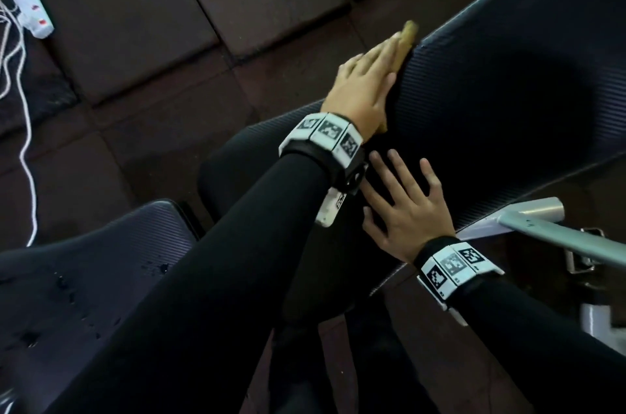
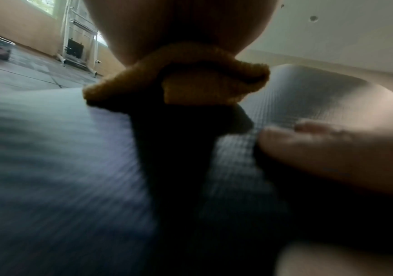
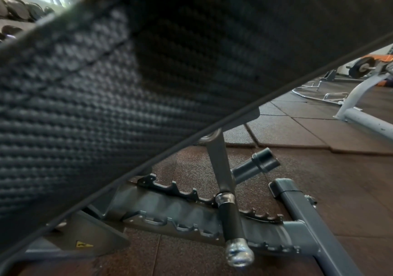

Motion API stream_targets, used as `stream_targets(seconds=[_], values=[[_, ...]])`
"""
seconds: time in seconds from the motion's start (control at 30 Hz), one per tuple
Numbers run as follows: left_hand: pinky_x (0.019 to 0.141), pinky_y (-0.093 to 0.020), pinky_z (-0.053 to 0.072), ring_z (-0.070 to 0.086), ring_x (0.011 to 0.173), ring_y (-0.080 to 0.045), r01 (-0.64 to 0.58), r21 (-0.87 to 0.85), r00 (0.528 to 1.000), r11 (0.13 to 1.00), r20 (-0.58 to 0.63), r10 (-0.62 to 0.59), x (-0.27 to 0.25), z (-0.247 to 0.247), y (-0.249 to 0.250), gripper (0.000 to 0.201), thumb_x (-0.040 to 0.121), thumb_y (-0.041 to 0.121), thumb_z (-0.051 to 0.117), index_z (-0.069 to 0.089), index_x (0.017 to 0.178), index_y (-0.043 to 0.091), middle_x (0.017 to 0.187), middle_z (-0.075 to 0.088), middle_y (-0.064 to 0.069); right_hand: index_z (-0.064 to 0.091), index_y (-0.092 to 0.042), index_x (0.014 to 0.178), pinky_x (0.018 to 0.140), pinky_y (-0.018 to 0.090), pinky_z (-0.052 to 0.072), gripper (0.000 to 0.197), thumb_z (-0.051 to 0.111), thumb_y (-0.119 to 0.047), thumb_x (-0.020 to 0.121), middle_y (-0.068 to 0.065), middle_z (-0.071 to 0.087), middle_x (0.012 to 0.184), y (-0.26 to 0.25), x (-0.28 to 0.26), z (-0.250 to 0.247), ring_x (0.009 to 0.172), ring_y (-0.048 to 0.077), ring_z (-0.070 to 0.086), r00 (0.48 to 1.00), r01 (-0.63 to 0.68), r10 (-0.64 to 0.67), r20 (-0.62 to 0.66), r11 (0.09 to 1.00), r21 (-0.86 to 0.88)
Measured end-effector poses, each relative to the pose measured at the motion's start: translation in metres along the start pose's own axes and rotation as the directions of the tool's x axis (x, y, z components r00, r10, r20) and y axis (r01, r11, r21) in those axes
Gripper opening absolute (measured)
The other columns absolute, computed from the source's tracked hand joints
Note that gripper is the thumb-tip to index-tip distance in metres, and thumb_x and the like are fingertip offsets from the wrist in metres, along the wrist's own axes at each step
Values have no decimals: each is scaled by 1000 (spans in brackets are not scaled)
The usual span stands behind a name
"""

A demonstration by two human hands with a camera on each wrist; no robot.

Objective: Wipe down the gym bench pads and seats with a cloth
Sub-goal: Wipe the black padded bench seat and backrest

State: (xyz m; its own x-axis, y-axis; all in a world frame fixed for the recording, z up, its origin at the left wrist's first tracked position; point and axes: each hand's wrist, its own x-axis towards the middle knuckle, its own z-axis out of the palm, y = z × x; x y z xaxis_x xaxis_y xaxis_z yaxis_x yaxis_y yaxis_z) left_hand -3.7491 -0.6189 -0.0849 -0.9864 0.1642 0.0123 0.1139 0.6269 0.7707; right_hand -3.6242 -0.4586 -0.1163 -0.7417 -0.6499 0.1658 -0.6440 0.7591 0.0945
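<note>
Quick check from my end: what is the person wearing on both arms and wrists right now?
Both arms are in tight black long sleeves reaching the wrists. The left hand and right hand are bare, with no gloves. Each wrist carries a black strap holding white blocks printed with black square fiducial markers; a further small white tagged module sits beneath the left wrist.

Cloth (image 1: 404, 41) mostly under left hand (image 1: 364, 88)
</note>
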Motion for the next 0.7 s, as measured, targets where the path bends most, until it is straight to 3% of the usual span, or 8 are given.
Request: stream_targets(seconds=[0.13, 0.23, 0.3, 0.37, 0.53, 0.6, 0.7], values=[[115, -28, 15, 31, 137, -16, -131, 11, 990, 991, 55, 130, 26, 2, 21, 50, 101, 22, 34, 24, 149, 15, 151, 33, -4, 54, -19, 129, 112, 55, 18, 46, 50, -36, 86, 11, 37, 148, 0, 1, -1, 141, 28, 25, 1000, -13, 14, -20, 998, 54], [112, -33, 28, 39, 130, -17, -130, -18, 989, 991, 65, 131, 22, -1, 14, 50, 100, 27, 36, 27, 148, 21, 147, 37, 1, 51, -19, 134, 112, 54, 18, 49, 48, -36, 88, 11, 34, 150, 0, 2, -3, 142, 28, 24, 1000, -11, 11, -9, 999, 47], [108, -30, 32, 43, 126, -17, -124, -17, 991, 992, 55, 124, 12, -3, 3, 49, 100, 29, 36, 27, 148, 23, 145, 40, 2, 49, -20, 136, 113, 53, 18, 50, 47, -37, 89, 10, 30, 152, 0, 2, -4, 142, 27, 24, 1000, -12, 12, -2, 1000, 24], [103, -21, 31, 45, 123, -17, -102, 9, 994, 995, 41, 101, 2, -4, -10, 49, 100, 30, 36, 27, 148, 25, 144, 40, 2, 48, -20, 136, 113, 52, 17, 50, 46, -38, 89, 9, 30, 152, 0, 1, -5, 142, 26, 24, 1000, -8, 8, 3, 1000, -3], [96, -16, 25, 46, 121, -21, -103, 28, 995, 994, 21, 102, -5, -3, -19, 49, 100, 30, 36, 28, 148, 23, 144, 41, -2, 47, -21, 137, 113, 51, 18, 52, 45, -40, 89, 8, 29, 152, 1, 1, -7, 142, 25, 24, 1000, 2, -1, 21, 1000, -29], [98, -18, 26, 47, 120, -21, -114, 21, 993, 993, 23, 114, -4, -3, -20, 49, 101, 29, 36, 27, 148, 22, 143, 41, -1, 45, -19, 138, 114, 48, 19, 53, 45, -41, 89, 6, 29, 153, 1, 2, -10, 142, 22, 24, 999, -32, 33, 19, 999, -22], [101, -21, 27, 47, 120, -22, -123, 26, 992, 992, 22, 123, -4, -2, -20, 49, 101, 28, 37, 28, 148, 20, 142, 42, -3, 45, -14, 139, 114, 47, 20, 55, 49, -39, 90, 6, 32, 151, 2, 6, -17, 141, 20, 26, 981, -190, 189, -37, 982, -12]])
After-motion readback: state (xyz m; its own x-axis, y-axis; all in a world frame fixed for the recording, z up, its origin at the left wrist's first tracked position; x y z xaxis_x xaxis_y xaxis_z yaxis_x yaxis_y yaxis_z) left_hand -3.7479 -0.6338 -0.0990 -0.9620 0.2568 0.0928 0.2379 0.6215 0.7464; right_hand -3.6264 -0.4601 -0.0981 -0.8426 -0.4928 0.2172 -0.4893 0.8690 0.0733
